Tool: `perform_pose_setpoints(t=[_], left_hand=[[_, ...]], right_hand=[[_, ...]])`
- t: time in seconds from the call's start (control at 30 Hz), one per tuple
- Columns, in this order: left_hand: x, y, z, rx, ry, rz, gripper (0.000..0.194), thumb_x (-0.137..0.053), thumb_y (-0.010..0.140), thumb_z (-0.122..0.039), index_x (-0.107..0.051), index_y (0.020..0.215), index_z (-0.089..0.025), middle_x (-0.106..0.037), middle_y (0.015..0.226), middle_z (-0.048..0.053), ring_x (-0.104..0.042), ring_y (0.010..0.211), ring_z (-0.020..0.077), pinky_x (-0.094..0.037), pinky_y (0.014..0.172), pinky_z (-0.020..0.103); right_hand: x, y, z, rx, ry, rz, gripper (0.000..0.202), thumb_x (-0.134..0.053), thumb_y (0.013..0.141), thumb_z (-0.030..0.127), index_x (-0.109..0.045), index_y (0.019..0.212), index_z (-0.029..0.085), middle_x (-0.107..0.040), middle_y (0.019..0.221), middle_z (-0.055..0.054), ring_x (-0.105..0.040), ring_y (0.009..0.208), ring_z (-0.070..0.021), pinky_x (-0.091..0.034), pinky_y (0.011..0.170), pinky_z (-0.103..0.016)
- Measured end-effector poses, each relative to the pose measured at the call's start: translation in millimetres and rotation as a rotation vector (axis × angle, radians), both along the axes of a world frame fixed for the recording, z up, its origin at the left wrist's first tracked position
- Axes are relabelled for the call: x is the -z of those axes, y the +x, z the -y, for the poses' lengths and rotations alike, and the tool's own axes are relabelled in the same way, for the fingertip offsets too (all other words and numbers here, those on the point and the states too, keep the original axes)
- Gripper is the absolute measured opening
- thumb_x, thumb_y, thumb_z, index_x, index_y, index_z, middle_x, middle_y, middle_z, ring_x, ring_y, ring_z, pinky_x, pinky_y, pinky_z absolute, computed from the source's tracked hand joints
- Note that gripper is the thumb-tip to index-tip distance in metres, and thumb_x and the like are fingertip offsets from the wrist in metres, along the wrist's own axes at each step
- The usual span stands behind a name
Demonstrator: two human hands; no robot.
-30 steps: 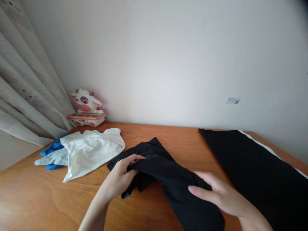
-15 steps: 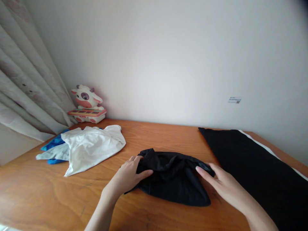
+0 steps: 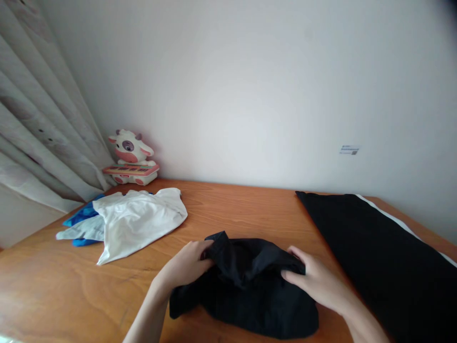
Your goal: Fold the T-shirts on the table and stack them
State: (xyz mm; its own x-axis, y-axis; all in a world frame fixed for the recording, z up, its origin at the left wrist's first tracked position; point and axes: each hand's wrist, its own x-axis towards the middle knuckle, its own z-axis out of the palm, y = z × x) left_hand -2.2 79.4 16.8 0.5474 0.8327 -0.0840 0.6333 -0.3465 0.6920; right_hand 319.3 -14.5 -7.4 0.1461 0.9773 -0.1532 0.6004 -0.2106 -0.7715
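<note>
A crumpled black garment [image 3: 250, 290] lies bunched at the front middle of the table, its exact kind hidden by the folds. My left hand [image 3: 194, 262] is closed on its upper left edge, fingers tucked behind the cloth. On the opposite side my right hand [image 3: 303, 274] pinches the upper right edge between thumb and fingers. Between the hands the raised edge sags into loose folds. The lower part of the cloth spreads over the wood toward me.
White clothing [image 3: 139, 219] lies over blue cloth [image 3: 84, 214] on the wooden table [image 3: 228, 205] at left. A cow-shaped toy keyboard [image 3: 132, 159] stands in the back corner beside the curtain [image 3: 43, 119]. Black fabric with a white stripe [image 3: 367, 243] covers the right side.
Both hands have drawn the black garment toward me, and its upper edge is lifted more. My right hand has shifted left, closer to my left hand.
</note>
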Motion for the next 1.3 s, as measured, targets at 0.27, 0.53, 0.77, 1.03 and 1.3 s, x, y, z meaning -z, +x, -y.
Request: perform_pose_setpoints(t=[0.27, 0.53, 0.77, 1.03, 1.3], left_hand=[[-21.1, -27.8, -6.7, -0.159, -0.209, 0.795, 0.045, -0.065, 0.086, -0.062, -0.060, 0.076, -0.018, -0.068, 0.064, 0.001, -0.059, 0.057, 0.0114, -0.047, 0.059, 0.021], [29.5, 5.5, -18.9, -0.425, 0.179, 0.194, 0.067, -0.059, 0.086, -0.059, -0.051, 0.137, -0.016, -0.069, 0.115, 0.015, -0.068, 0.104, 0.0302, -0.051, 0.092, 0.043], [18.9, 7.4, -7.4, -0.381, 0.248, -0.412, 0.052, -0.039, 0.097, -0.062, -0.064, 0.082, -0.020, -0.071, 0.086, 0.012, -0.070, 0.082, 0.0302, -0.049, 0.076, 0.038], [16.5, -4.8, -5.0, -0.272, 0.136, -0.502, 0.062, -0.042, 0.088, -0.076, -0.061, 0.065, -0.022, -0.071, 0.071, 0.013, -0.070, 0.075, 0.0318, -0.043, 0.066, 0.035], [31.3, -9.8, -16.2, -0.183, 0.053, -0.197, 0.053, -0.053, 0.084, -0.074, -0.058, 0.074, -0.022, -0.064, 0.072, 0.002, -0.062, 0.069, 0.0212, -0.039, 0.062, 0.031]], right_hand=[[-33.9, 11.5, 16.3, 0.080, 0.013, -0.596, 0.050, -0.078, 0.069, 0.055, -0.070, 0.105, 0.022, -0.076, 0.111, -0.009, -0.070, 0.108, -0.0317, -0.054, 0.094, -0.041], [14.2, 16.1, -7.7, 0.290, 0.210, -0.148, 0.056, -0.069, 0.076, 0.064, -0.063, 0.113, 0.022, -0.074, 0.112, -0.011, -0.070, 0.106, -0.0288, -0.054, 0.092, -0.038], [11.5, 8.5, -4.6, 0.055, 0.055, 0.032, 0.047, -0.052, 0.088, 0.066, -0.068, 0.073, 0.025, -0.075, 0.071, -0.005, -0.073, 0.091, -0.0316, -0.054, 0.081, -0.034], [10.3, 3.9, -8.0, 0.226, 0.135, 0.034, 0.052, -0.061, 0.079, 0.059, -0.074, 0.109, 0.019, -0.075, 0.117, -0.014, -0.064, 0.120, -0.0350, -0.051, 0.099, -0.042], [18.4, -0.9, -13.9, 0.395, 0.189, -0.156, 0.041, -0.061, 0.077, 0.057, -0.070, 0.100, 0.024, -0.077, 0.104, -0.009, -0.068, 0.111, -0.0325, -0.055, 0.089, -0.038]])
